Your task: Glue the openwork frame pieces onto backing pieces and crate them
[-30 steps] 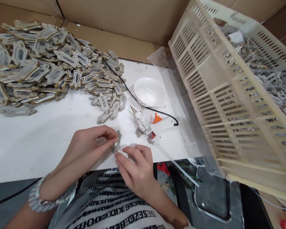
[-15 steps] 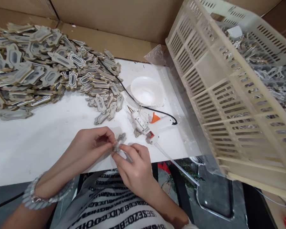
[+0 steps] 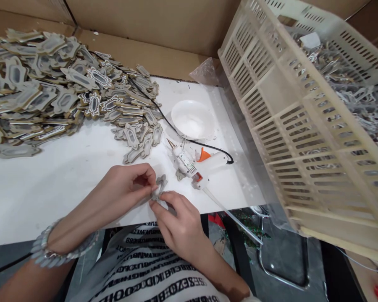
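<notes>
A grey, wavy-edged piece [image 3: 161,183] is pinched by the left hand [image 3: 127,186] at nine o'clock, the right hand [image 3: 179,218] at five.

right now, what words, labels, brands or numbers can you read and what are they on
"KID": seemingly, among black letters on the shirt
Other shirt letters: too skewed and blurred to read surely
Grey piece and glue gun: no readable text

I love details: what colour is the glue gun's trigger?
The trigger is orange, per the head view.
</notes>
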Demonstrator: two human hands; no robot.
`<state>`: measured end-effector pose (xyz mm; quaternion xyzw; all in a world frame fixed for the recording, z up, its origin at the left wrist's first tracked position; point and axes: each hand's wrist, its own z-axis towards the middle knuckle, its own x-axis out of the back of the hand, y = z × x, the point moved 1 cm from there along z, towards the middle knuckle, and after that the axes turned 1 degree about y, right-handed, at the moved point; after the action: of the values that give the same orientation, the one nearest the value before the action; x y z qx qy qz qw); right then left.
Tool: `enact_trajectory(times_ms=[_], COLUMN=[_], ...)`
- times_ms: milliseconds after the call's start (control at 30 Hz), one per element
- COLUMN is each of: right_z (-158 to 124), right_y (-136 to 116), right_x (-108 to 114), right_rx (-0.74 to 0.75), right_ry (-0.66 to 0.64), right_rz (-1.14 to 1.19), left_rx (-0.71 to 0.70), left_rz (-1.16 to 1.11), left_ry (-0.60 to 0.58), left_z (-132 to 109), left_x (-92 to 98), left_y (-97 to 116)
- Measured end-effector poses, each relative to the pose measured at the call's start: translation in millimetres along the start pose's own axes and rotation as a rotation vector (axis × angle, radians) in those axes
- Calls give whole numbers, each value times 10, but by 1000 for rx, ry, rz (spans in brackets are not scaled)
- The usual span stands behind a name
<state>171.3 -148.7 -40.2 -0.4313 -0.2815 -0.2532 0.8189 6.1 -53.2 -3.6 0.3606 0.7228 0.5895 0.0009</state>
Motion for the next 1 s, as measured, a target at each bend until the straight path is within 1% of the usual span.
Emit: enact_trajectory(times_ms=[167,300,367,567,733,800,933,1000], right_z=[4,8,12,15,13,15,11,4], right_y=[11,20,24,36,42,42,42,45], right_x=[23,26,27,32,40,47,51,40], right_rx=[9,15,18,20,24,27,22,16], right_ry=[-51,-48,-47,-39,-37,-38,-40,-38], right_rz=[40,48,54,71,76,72,60,62], left_rx=[-28,-75,-91,-106,-117,-134,-141,-111], left_rz=[40,151,171,184,270,322,438,465], left_ry=[-17,28,41,8,-8,20,134,122], left_z=[22,54,69,93,104,112,127,130], left_x=[-12,-19,-23,-36,-39,-32,-3,6], left_y=[23,46,51,32,20,14,-21,-40])
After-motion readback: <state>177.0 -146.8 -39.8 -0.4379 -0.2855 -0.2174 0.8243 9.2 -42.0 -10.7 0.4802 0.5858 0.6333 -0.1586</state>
